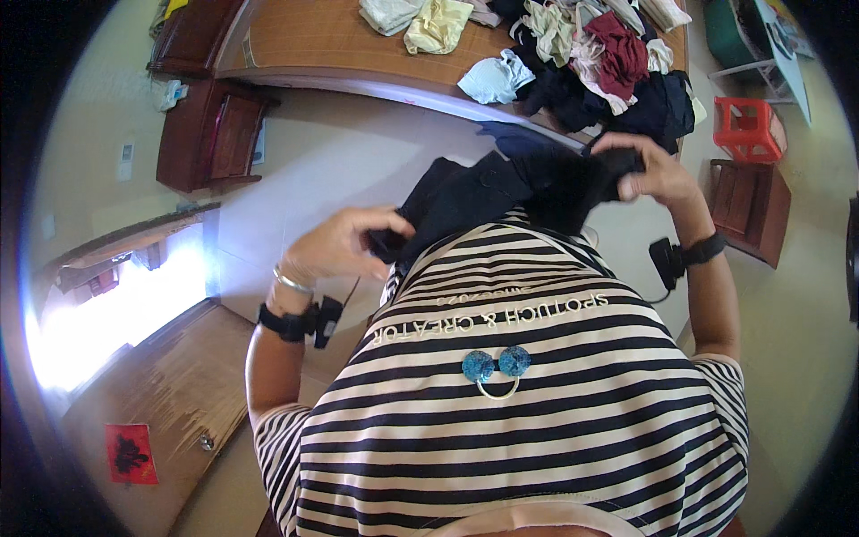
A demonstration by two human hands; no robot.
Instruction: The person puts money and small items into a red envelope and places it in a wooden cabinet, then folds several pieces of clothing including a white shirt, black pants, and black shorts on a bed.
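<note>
A black cloth garment [496, 181] is stretched between my two hands in front of my striped shirt. Its left end is gripped by my left hand [339, 245], with the fingers curled over the cloth. At the other end my right hand [661, 171] holds a bunched part of it, close to the bed's edge. The garment's exact kind is hard to tell. Beyond it, a heap of clothes lies on the bed, with a dark red garment [614, 54] on top and a light blue garment [496, 77] at the near side.
The bed [315, 40] has a brown mat, with a pale yellow folded cloth [439, 27] on it. A wooden nightstand [201, 134] stands at the left, near a wooden door [168, 376]. A red plastic stool [748, 127] and a wooden cabinet [748, 208] are at the right.
</note>
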